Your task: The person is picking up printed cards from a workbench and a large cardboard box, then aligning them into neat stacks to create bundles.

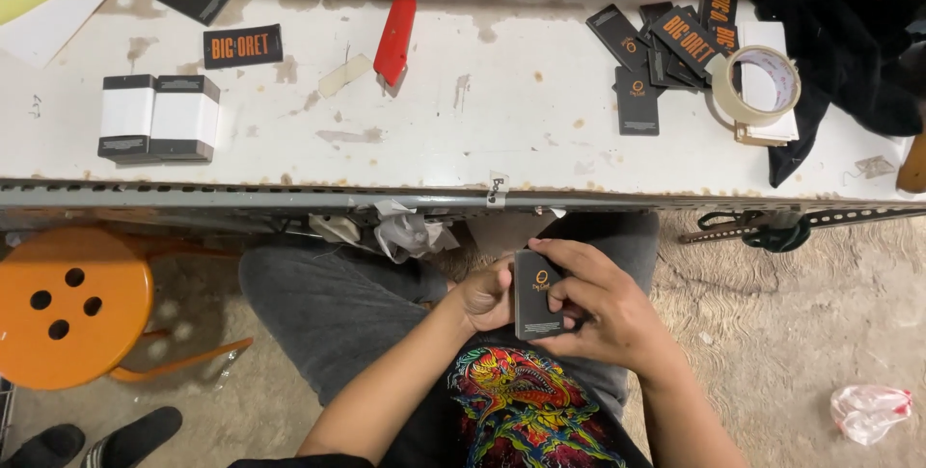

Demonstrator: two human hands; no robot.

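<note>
A person seated at a worn white workbench [463, 101] holds a small stack of black cards [536, 294] in the lap, below the bench's front edge, both hands closed on it. Far left of the bench's underside stands an orange stool [68, 304], pierced with four holes, on the bare floor. On the bench's left part sit two banded bundles of black cards [159, 118], wrapped in white paper, with loose black tags above them near the back edge. Toward the bench's middle lies a red utility knife [396, 36]. Below the bench's front rail, the left hand [485, 296] grips the stack from its left side, fingers curled behind it, while the right hand [598, 304] wraps the right edge, thumb across the face and fingertips near the bottom. The stack looks light and stiff as a block, though the cards are likely smooth and could fan or slide apart; pinching across the flat faces or squaring the long edges between both palms seems the surest hold. On the bench's right part a heap of loose black tags [666, 43] spreads beside a roll of tape [757, 84], with dark cloth [849, 24] piled at the bench's far right end. A crumpled plastic bag [868, 412] lies on the floor beyond.
</note>
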